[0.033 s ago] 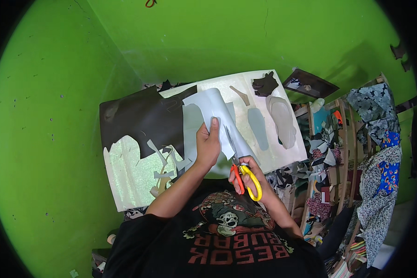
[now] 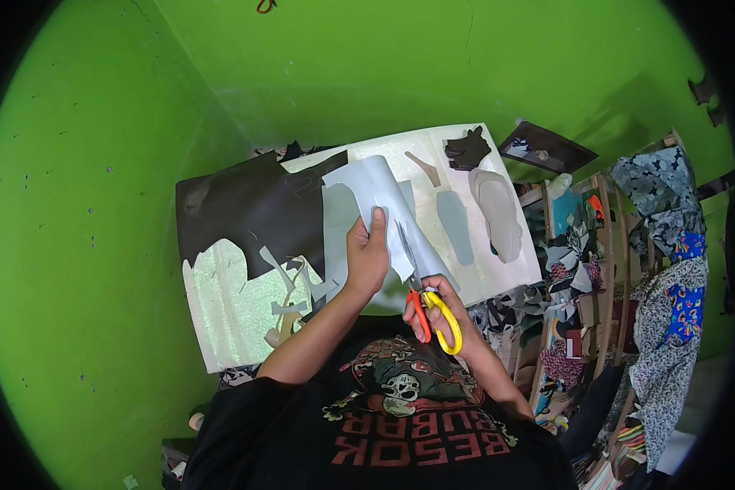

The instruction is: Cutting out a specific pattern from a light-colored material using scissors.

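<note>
Works over a shimmering white board (image 2: 229, 331), spread under both hands. Has a dark brown sheet (image 2: 245, 204) left of the left hand (image 2: 367, 257), not touched by it. Grips a pale sheet (image 2: 380, 189) between left thumb and fingers, just ahead of the right hand (image 2: 451, 298); seems partly cut, with more outline probably left. Has beige sole-shaped pieces (image 2: 498, 214) and a grey piece (image 2: 453, 227) apparently done, lying beyond the right hand. Wraps right fingers round red-and-yellow scissors (image 2: 417, 300), with blades at the sheet's near edge. Has small scraps (image 2: 289, 309) strewn left of the left wrist, perhaps in the way.
</note>
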The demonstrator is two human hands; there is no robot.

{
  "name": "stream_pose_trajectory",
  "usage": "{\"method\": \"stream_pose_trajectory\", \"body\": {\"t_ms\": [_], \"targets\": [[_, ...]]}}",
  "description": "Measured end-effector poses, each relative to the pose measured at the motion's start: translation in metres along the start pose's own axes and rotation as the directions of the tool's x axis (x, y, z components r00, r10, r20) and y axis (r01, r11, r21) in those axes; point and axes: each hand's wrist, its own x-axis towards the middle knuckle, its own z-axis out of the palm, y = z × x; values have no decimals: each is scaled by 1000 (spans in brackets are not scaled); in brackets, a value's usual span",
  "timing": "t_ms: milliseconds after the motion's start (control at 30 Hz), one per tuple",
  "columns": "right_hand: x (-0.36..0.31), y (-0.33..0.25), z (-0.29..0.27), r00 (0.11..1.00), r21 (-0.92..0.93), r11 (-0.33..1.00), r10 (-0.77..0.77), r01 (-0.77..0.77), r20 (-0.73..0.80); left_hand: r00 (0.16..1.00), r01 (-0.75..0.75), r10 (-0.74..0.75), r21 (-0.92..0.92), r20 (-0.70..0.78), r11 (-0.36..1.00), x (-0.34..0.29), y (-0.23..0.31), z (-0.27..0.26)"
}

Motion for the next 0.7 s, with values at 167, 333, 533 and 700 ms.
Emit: {"method": "stream_pose_trajectory", "body": {"t_ms": [167, 333, 533, 700], "targets": [[2, -2, 3, 1000, 29, 1000, 3, -2, -19, 1000, -18, 18, 22, 8, 1000, 2, 6, 4], [3, 3, 7, 1000, 89, 996, -17, 17, -9, 999, 12, -12, 17, 38, 1000, 4, 5, 4], [6, 9, 12, 998, 145, 988, -59, 56, 11, 999, 25, -24, -27, 48, 999, 4, 10, 7], [6, 9, 11, 1000, 140, 990, -13, 12, 7, 998, 31, -29, -50, 55, 998, 5, 11, 7]]}}
